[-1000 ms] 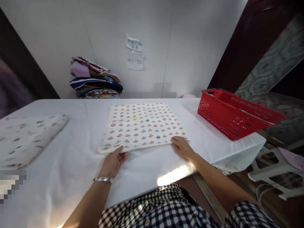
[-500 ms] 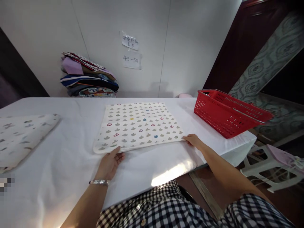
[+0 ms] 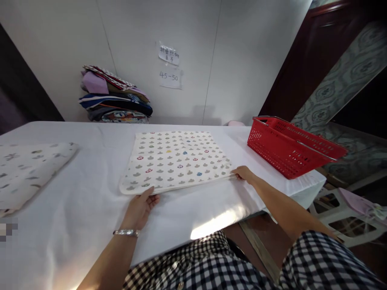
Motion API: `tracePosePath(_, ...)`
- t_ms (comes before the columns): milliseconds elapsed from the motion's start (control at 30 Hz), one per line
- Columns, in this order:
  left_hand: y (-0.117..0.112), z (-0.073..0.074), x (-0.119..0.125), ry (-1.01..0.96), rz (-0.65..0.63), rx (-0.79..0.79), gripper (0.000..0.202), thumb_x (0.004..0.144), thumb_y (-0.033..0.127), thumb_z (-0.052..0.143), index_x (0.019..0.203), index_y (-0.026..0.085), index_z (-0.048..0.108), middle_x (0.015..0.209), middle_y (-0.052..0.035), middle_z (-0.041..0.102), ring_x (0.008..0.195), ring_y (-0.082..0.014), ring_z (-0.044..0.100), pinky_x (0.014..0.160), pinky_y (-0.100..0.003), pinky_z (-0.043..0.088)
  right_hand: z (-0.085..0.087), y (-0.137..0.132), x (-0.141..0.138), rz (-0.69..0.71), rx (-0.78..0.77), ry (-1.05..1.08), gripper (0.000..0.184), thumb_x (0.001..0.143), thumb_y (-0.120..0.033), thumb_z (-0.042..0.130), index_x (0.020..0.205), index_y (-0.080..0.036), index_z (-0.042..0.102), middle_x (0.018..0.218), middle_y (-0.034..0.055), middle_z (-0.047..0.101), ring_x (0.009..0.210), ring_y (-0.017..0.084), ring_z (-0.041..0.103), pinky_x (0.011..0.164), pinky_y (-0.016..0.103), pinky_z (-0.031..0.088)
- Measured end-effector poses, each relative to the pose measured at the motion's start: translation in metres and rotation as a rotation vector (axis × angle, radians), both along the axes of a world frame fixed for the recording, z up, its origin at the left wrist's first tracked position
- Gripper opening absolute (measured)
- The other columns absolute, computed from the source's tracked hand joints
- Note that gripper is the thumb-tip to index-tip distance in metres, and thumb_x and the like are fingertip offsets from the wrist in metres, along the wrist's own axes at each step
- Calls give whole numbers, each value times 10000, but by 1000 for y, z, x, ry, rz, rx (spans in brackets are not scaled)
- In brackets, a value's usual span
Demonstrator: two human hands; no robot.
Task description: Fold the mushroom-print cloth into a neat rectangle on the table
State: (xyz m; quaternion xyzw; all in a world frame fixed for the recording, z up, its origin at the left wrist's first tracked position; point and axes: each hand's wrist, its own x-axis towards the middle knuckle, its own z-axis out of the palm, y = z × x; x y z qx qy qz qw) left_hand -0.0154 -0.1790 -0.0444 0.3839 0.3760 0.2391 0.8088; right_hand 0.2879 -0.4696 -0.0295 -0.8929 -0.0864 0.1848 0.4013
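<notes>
A folded cream cloth (image 3: 175, 161) with small grey and coloured prints lies flat on the white table (image 3: 90, 201). My left hand (image 3: 139, 208), with a silver bracelet at the wrist, rests at the cloth's near edge, its thumb touching the hem and its fingers tucked under the edge. My right hand (image 3: 244, 174) pinches the cloth's near right corner with closed fingers.
A red plastic basket (image 3: 290, 147) sits at the table's right end. A stack of folded coloured fabrics (image 3: 115, 100) stands against the back wall. Another printed cloth (image 3: 27, 169) lies at the left. A white plastic stool (image 3: 347, 217) stands on the floor to the right.
My right hand slid rightwards along the near edge to the cloth's right corner. My left hand stayed in place.
</notes>
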Motion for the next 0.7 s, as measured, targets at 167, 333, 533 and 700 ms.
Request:
tracePosePath(167,-1,1,0,-5,-11,2,55,777,90,589,824,119,592,663,-11,620,507,-95,587,480,-184,516,-13,-7,-1,-5,-127,33,322,728,-263,624,475,-185,441,365,-33,456,362,86,427,407,202,295)
tracePosePath(333,-1,2,-1,-1,-23,-10,60,771,90,600,810,136,592,652,-3,619,515,-96,586,490,-179,513,-9,-6,1,4,-202,50,333,710,-277,651,458,-186,453,339,-21,448,360,99,455,400,204,296)
tracePosePath(533,-2,3,-1,4,-6,-9,60,790,83,572,830,125,583,647,-5,619,508,-94,586,490,-180,511,-6,-7,-3,5,-240,116,305,696,-328,664,490,-169,507,333,14,481,337,127,483,364,216,316)
tracePosePath(700,-2,2,-1,-8,-8,-10,59,793,85,573,838,123,578,645,-6,618,509,-95,585,491,-182,511,-3,-4,-10,-28,-136,168,289,691,-244,668,496,-175,467,342,-7,466,315,108,444,344,212,296)
